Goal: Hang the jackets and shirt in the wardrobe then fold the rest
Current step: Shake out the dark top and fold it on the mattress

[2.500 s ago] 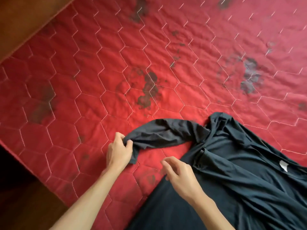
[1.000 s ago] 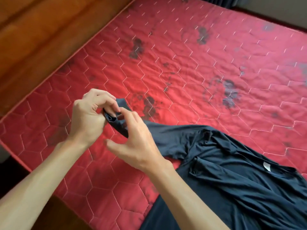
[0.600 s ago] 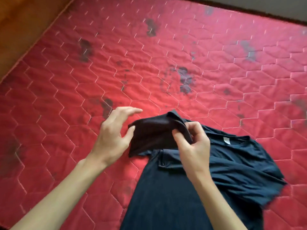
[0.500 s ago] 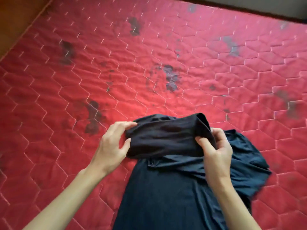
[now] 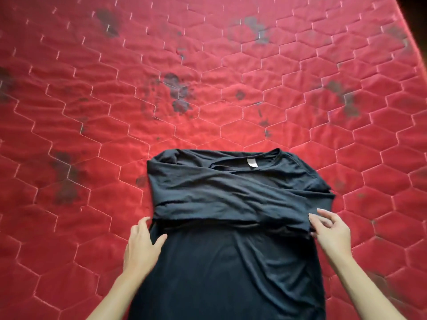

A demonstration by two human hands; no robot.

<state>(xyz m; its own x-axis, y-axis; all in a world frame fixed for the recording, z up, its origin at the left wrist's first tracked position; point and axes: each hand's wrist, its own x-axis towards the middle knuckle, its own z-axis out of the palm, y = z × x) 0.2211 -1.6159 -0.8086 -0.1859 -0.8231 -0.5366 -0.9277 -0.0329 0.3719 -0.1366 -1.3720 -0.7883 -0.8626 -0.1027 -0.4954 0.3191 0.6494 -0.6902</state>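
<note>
Red quilted mattress [image 5: 231, 54], hex stitching w/ dark stains, is filling the view; we are working on top of it. The black T-shirt [image 5: 231, 269] is lying flat on the near-ctr part of the mattress, neck end pointing away from us, hem end running off the btm edge of the view. Its white neck label [image 5: 252, 162] is showing inside the collar. A folded band [image 5: 231, 204] of the shirt's own fabric is lying across the chest, L to R, just below the collar, spanning the body's width.

Our left hand [image 5: 142, 244] is resting at the shirt's L edge, just below the band's L end. Its fingers are lying wide and relaxed along that edge, thumb pressing flat on the fabric, gripping nothing.

Our right hand [image 5: 331, 230] is sitting at the R edge, level w/ the band's R end. Its fingers [image 5: 323, 215] are spreading wide, slightly bent, tips touching the end of the band.

Both forearms are entering from the btm, one on each side of the shirt body.
</note>
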